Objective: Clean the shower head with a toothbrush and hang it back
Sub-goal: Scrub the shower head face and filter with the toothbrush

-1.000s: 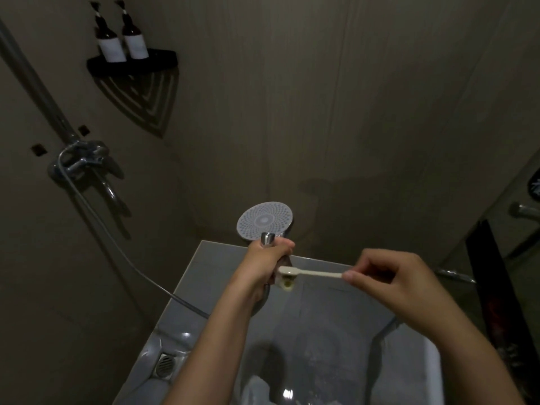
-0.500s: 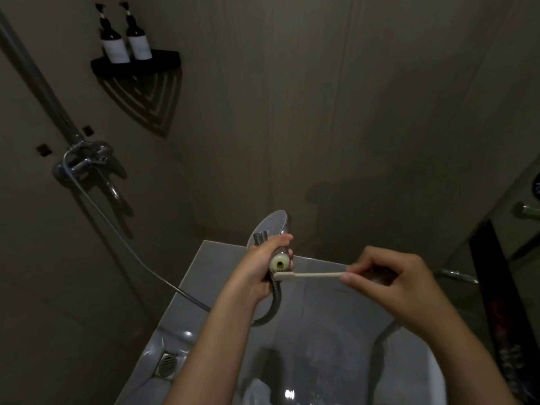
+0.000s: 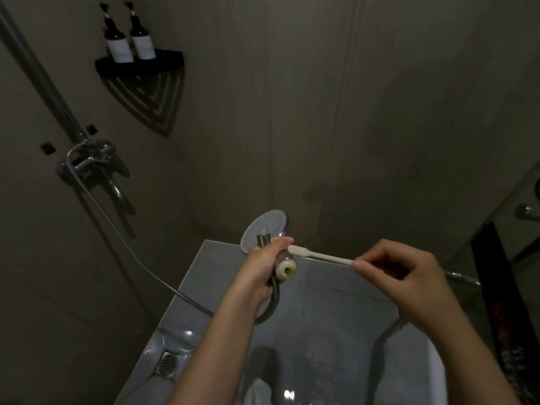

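Your left hand [image 3: 264, 267] grips the shower head [image 3: 263, 226] by its handle, spray face tilted up and away from you. Your right hand [image 3: 403, 276] pinches the toothbrush [image 3: 321, 255] by its tail, and the bristle end lies against the handle beside your left fingertips. The hose [image 3: 122, 229] runs off to the mixer tap [image 3: 87, 162] on the left wall. Two bottles [image 3: 119, 45] stand side by side on the corner shelf [image 3: 140, 64].
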